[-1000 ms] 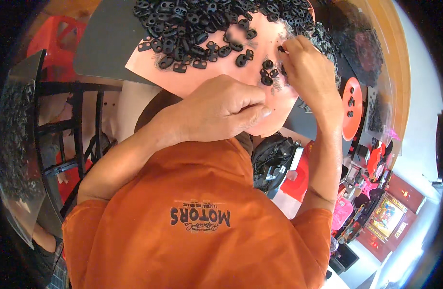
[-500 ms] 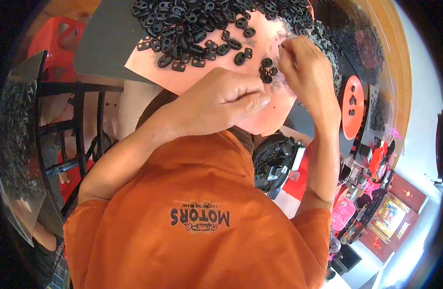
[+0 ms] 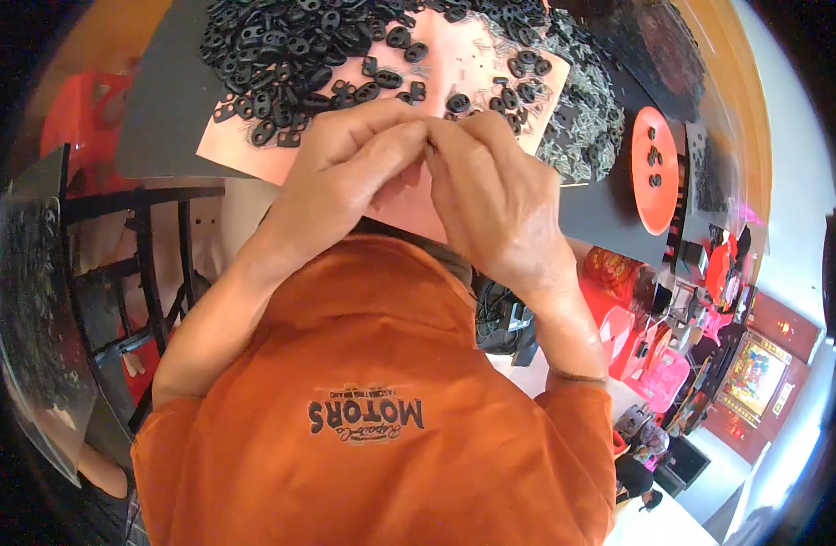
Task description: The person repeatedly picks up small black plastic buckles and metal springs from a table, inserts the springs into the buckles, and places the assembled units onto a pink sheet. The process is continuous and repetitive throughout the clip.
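Observation:
My left hand (image 3: 345,177) and my right hand (image 3: 504,205) meet fingertip to fingertip over the near part of a pink sheet (image 3: 241,146). Both are closed in a pinch. Whatever sits between the fingertips is too small and covered to name. Just beyond my left hand spreads a heap of black plastic cord locks (image 3: 272,55), oval with two holes. A smaller cluster of black cord-lock parts (image 3: 525,91) lies past my right hand, among fine thin bits on the sheet.
Right of the sheet is a pile of small silvery-grey pieces (image 3: 586,114). A red oval plate (image 3: 653,205) farther right holds several black parts. Dark tabletop (image 3: 168,100) shows at the left, with a black metal frame (image 3: 145,237) below it and a red stool (image 3: 86,123) beyond.
My right hand has come left and nearer from the small cluster to meet my left hand. My left fingers have risen slightly to join it. The whole view has shifted a little.

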Demonstrator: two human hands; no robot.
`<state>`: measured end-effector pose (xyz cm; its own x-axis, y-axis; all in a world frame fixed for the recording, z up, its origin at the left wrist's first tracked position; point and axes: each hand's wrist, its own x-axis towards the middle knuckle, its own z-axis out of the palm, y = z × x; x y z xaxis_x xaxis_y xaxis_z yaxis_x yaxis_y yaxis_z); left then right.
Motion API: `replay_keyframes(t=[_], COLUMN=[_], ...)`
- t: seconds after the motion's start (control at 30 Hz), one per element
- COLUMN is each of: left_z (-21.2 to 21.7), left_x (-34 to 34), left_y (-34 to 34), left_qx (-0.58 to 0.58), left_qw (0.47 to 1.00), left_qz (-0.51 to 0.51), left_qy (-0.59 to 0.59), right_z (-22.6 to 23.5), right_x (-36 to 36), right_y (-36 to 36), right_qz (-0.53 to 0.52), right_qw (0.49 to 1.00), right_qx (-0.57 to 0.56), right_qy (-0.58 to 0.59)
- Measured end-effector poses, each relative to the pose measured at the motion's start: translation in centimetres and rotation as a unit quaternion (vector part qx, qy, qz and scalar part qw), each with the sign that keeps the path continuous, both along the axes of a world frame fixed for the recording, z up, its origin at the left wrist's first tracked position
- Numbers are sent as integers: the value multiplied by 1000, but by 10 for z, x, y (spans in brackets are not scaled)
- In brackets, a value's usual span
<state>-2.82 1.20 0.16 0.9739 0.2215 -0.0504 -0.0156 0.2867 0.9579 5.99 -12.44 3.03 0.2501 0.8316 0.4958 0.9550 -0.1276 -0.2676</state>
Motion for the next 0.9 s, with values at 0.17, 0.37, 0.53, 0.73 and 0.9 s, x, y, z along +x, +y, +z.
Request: replay_keyframes(t=[0.17, 0.37, 0.53, 0.73, 0.9], left_z=[-2, 8, 6, 8, -7], left_x=[-1, -3, -3, -3, -3], left_y=[0, 11, 16, 14, 0], left_qx=[-48, -68, -84, -52, 17], left_qw=[999, 988, 986, 987, 992], left_qz=[-25, -141, -145, -149, -102], left_qy=[-5, 19, 22, 4, -71], right_z=[-3, -2, -5, 0, 12], right_x=[5, 12, 12, 7, 10], right_y=[-7, -3, 7, 7, 1], right_qz=[33, 76, 71, 33, -14], right_qw=[996, 991, 992, 990, 927], right_qx=[25, 39, 78, 51, -81], right_qy=[84, 106, 73, 128, 365])
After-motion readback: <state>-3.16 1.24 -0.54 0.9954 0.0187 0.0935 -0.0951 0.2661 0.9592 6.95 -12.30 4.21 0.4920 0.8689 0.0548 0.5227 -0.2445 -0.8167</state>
